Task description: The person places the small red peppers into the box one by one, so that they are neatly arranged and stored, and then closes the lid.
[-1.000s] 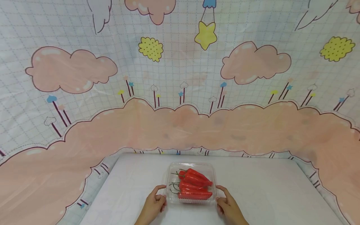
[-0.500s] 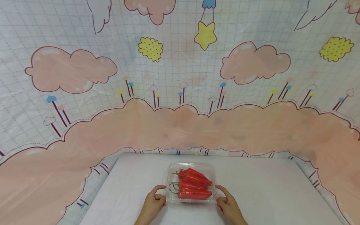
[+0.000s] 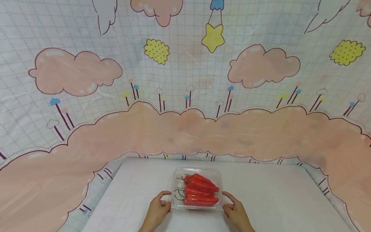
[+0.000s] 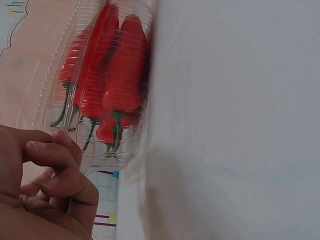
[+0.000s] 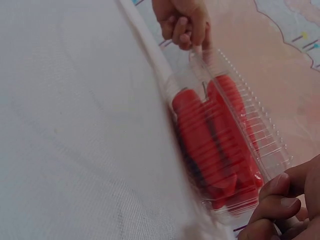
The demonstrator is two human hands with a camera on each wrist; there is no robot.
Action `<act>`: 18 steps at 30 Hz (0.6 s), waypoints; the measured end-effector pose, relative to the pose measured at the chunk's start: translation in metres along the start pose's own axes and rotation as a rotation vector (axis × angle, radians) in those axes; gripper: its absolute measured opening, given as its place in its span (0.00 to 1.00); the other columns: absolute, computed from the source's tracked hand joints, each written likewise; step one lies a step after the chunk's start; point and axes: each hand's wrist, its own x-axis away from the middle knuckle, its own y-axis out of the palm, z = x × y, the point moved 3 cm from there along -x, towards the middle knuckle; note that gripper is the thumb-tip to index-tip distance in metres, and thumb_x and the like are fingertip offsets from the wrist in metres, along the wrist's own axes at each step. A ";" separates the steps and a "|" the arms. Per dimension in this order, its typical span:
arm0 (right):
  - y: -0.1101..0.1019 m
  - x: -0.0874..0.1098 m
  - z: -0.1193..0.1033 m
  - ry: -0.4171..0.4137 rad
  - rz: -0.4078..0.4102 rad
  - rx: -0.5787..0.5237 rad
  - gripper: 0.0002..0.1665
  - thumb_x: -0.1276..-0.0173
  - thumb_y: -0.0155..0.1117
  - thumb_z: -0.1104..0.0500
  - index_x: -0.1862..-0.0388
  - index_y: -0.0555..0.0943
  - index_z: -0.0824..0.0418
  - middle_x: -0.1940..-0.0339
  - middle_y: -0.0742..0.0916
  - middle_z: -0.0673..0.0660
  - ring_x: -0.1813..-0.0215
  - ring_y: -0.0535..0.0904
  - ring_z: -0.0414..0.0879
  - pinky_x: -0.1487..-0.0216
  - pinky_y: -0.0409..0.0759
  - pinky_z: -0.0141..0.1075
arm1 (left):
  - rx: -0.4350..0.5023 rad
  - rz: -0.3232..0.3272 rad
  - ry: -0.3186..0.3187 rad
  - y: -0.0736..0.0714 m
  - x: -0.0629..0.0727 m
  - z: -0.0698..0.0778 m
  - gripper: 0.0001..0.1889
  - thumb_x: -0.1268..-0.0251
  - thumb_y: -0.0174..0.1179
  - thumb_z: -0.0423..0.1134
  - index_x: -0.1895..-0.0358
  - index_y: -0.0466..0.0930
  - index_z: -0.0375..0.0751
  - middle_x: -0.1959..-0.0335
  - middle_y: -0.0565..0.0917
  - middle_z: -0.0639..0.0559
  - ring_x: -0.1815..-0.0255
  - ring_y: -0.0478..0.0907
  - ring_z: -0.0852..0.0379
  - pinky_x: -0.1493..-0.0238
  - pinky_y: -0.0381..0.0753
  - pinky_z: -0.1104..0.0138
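Observation:
A clear plastic clamshell box point(image 3: 216, 172) stands on the white tabletop in the head view, lid down. Several red peppers point(image 3: 200, 186) with green stems lie inside it. My left hand point(image 3: 156, 209) grips the box's left edge, index finger stretched to the rim and thumb near the front corner. At the right edge my right hand point(image 3: 237, 211) holds on the same way. In the left wrist view the left hand's fingers point(image 4: 62, 180) are bent beside the box's end. The right wrist view shows both hands at opposite ends of the box; the exact fingertip contact is partly hidden.
The white tabletop point(image 3: 278, 193) extends to both sides of the box and behind it. Beyond its back edge hangs a patterned cloth point(image 3: 185, 132) with pink clouds and stars, which also drops along the table's left and right sides.
The box and both hands keep their places. The left hand's lower fingers have tucked in slightly, and the head view has shifted a little.

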 end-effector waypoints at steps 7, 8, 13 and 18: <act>0.003 0.004 0.002 0.022 0.005 -0.006 0.33 0.32 0.56 0.67 0.28 0.66 0.64 0.85 0.74 0.50 0.83 0.65 0.35 0.80 0.63 0.26 | -0.007 0.011 -0.028 0.001 0.000 -0.002 0.21 0.38 0.55 0.29 0.40 0.73 0.36 0.83 0.79 0.55 0.87 0.67 0.65 0.86 0.63 0.76; 0.004 0.005 0.002 0.025 -0.001 -0.003 0.32 0.31 0.55 0.67 0.27 0.65 0.63 0.85 0.74 0.50 0.83 0.66 0.36 0.80 0.64 0.26 | -0.005 0.013 -0.028 0.001 0.000 -0.003 0.21 0.37 0.55 0.29 0.40 0.72 0.36 0.83 0.79 0.54 0.86 0.69 0.64 0.86 0.64 0.75; 0.004 0.007 0.002 0.057 -0.015 0.029 0.31 0.28 0.55 0.63 0.27 0.64 0.59 0.83 0.76 0.50 0.81 0.68 0.38 0.79 0.68 0.28 | 0.010 0.004 -0.022 0.001 0.002 -0.004 0.21 0.34 0.55 0.30 0.37 0.70 0.37 0.81 0.82 0.51 0.86 0.73 0.62 0.85 0.66 0.74; -0.006 0.008 -0.002 0.033 0.097 0.172 0.29 0.28 0.57 0.59 0.30 0.68 0.57 0.76 0.81 0.50 0.74 0.72 0.37 0.72 0.71 0.29 | 0.001 -0.023 -0.026 -0.002 0.004 -0.001 0.23 0.28 0.53 0.38 0.33 0.65 0.37 0.78 0.84 0.48 0.85 0.76 0.59 0.84 0.71 0.71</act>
